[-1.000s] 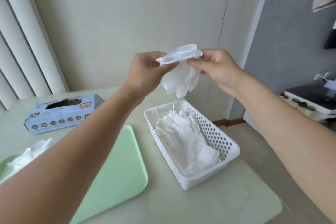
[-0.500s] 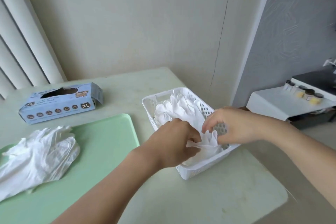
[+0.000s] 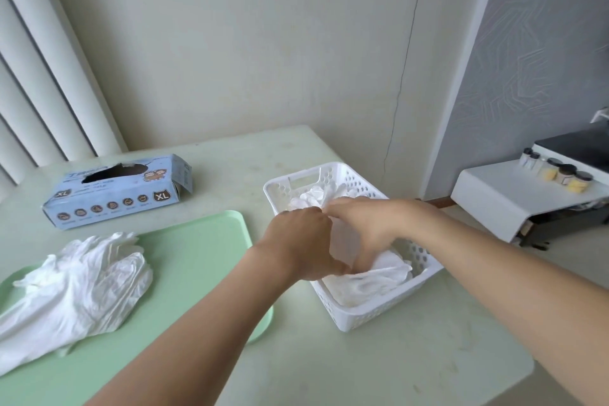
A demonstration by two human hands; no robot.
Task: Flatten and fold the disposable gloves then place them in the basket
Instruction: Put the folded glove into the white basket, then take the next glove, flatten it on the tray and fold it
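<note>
The white perforated plastic basket (image 3: pixel 379 313) stood on the pale green desk (image 3: pixel 412 366), angled, with its near right corner not far from the desk's right edge and its far end toward the cream wall (image 3: pixel 263 43). A strip of bare desk lay between the basket and the mint-green plastic tray (image 3: pixel 204 241) to its left; a wider bare stretch ran in front of the basket toward the desk's near right corner.

Both forearms reached in from below and met over the basket. The left hand (image 3: pixel 303 241) hung over the basket's left rim, knuckles up, its fingers curled down into the white folded disposable gloves (image 3: pixel 372 280) lying inside; whether it pinched them I could not tell, as the fingertips were hidden. The right hand (image 3: pixel 365 227) lay across the middle of the basket, palm down, fingers extended and fairly straight, pressing on the gloves, its thumb side touching the left hand.

A loose heap of crumpled white disposable gloves (image 3: pixel 75 287) lay on the tray's left part, spilling past its near left edge. Behind the tray sat a light blue cardboard glove box (image 3: pixel 115 194) marked XL, well apart from the basket. A white side shelf (image 3: pixel 510 201) with small jars (image 3: pixel 560 175) stood off the desk to the right.
</note>
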